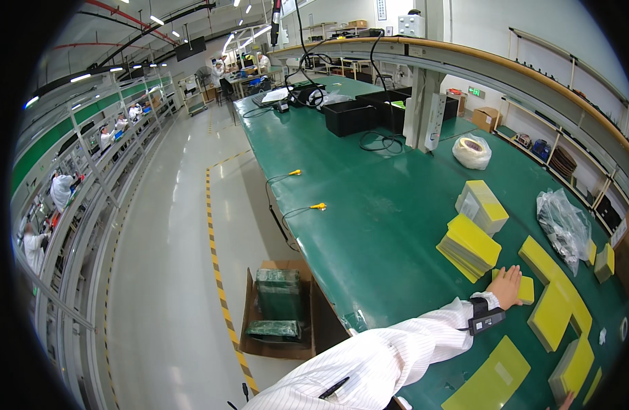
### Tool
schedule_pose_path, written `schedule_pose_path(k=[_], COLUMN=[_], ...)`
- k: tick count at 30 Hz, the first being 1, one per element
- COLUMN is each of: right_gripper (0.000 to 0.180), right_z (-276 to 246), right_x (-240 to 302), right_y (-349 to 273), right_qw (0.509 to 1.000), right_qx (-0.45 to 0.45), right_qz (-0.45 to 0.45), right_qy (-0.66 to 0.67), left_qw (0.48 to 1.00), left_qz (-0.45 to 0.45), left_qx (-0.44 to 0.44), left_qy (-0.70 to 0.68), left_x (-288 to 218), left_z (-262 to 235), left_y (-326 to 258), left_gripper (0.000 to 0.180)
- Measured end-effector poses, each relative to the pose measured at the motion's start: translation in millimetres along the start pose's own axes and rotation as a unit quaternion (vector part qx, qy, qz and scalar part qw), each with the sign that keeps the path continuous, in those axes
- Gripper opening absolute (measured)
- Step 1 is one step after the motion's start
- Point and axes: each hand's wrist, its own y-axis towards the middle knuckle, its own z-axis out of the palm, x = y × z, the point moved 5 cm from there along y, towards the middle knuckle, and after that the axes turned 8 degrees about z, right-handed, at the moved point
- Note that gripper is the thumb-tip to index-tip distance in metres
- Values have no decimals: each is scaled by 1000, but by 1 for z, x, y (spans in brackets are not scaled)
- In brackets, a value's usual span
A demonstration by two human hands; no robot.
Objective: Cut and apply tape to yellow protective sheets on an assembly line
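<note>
My left hand [507, 287] lies with its fingers stretched out over a small yellow stack [525, 290] of flat pieces on the green table. A black strap with a box-shaped device sits round that wrist. Of my right hand [567, 402], only a bit of finger shows at the lower edge, against a yellow stack [571, 369]; the rest is out of the picture. Beyond my left hand, a fanned stack of yellow sheets [468, 247] leans near a taller yellow block [482, 207]. Flat yellow pieces [552, 316] lie to its right, and a wide yellow sheet [489, 379] lies nearer me.
A clear plastic bag [564, 225] and a bagged tape roll [472, 152] lie at the right. Black bins [352, 117] and cables stand far back by a metal post [424, 109]. Two yellow-tipped leads [317, 206] cross the left edge. An open carton [280, 348] stands on the floor.
</note>
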Motion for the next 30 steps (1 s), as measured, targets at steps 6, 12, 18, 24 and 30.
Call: schedule_pose_path(k=[6, 12, 18, 24, 30], right_gripper=[60, 61, 60, 59, 78], right_z=[1, 1, -3, 0, 18], right_x=[-7, -5, -7, -9, -31], right_y=[0, 1, 2, -4, 0], right_qw=[1000, 1000, 1000, 1000, 999], right_qx=[-15, -3, -4, 0, -28], right_qz=[-21, -7, -15, -12, 4], right_qy=[7, 17, 0, 9, 28], left_qw=[998, 992, 998, 999, 997], left_qz=[-12, -12, 30, -45, 47], left_qx=[-50, -54, -49, 8, -56], left_qy=[32, 111, 28, 9, 32], left_x=[-7, -15, -4, 8, 17], left_z=[10, 24, 9, -17, -23], left_y=[2, 8, 5, -10, -6], left_gripper=[81, 73, 77, 90, 79])
